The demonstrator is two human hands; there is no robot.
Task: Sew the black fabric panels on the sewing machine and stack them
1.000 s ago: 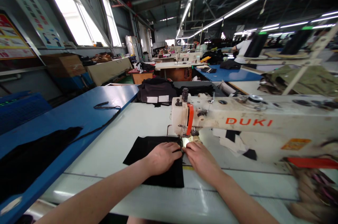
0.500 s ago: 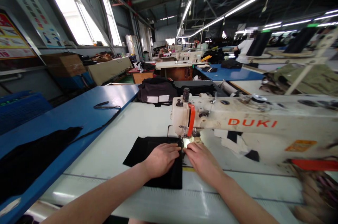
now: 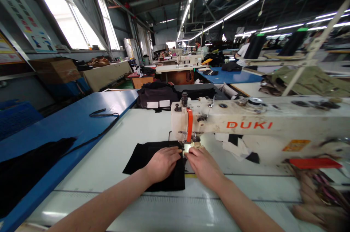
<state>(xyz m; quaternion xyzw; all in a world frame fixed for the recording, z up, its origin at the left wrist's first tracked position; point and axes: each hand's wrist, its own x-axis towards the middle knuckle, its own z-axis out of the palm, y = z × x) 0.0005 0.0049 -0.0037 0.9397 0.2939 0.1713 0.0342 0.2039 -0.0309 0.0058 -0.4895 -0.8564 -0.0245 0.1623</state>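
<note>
A black piece of fabric lies flat on the pale sewing table, its right edge under the needle area of a white sewing machine lettered DUKI. Resting flat on top of the fabric, my left hand has its fingers stretched toward the needle. My right hand is just right of the fabric, thumb and fingertips pinched together at its edge, close to the presser foot. The fingertips partly hide the edge, and the needle itself is hard to make out. A small lamp lights this spot.
A blue table adjoins on the left, bearing black cloth and a dark strap. Folded dark garments are stacked behind the machine. White and black scraps lie under its arm. Thread cones stand at right.
The camera view has turned slightly right. The black fabric has slid a little away from me past the needle, and both hands stay close to it.
</note>
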